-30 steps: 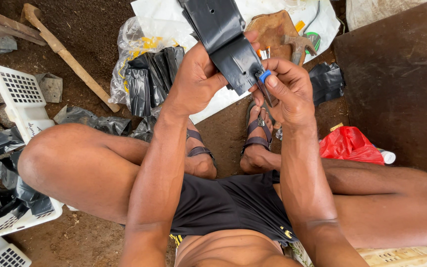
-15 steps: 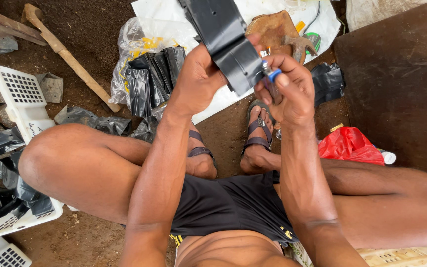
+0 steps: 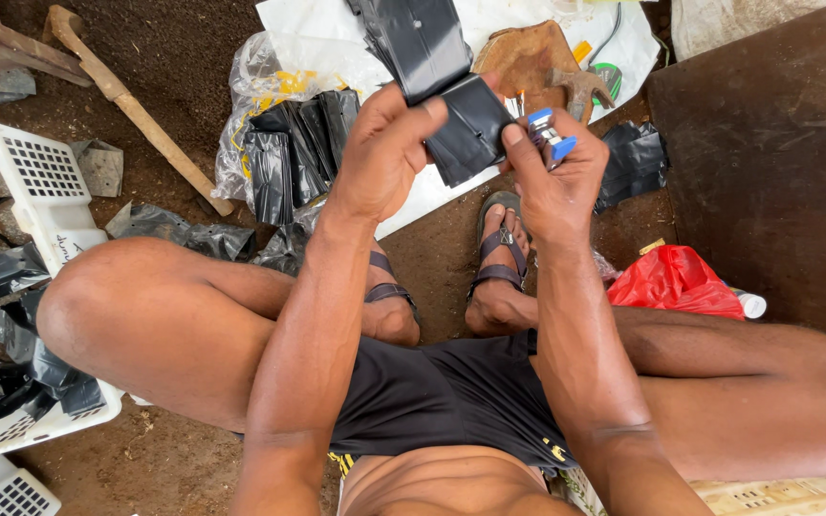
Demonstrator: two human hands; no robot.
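I sit on bare earth and look down at my hands. My left hand grips a folded strip of black plastic bags that runs up out of the top of the view. My right hand pinches the strip's lower fold and also holds a small blue and white tool between its fingers. Both hands are held above my sandalled feet.
A pile of black plastic bags on clear wrapping lies at left of centre. A wooden handle and white crates are at far left. A brown piece on a white sheet, a red bag, a dark board.
Both hands have shifted slightly up and to the left along the black strip. The right hand's fingers now pinch the lower fold closer to the left hand.
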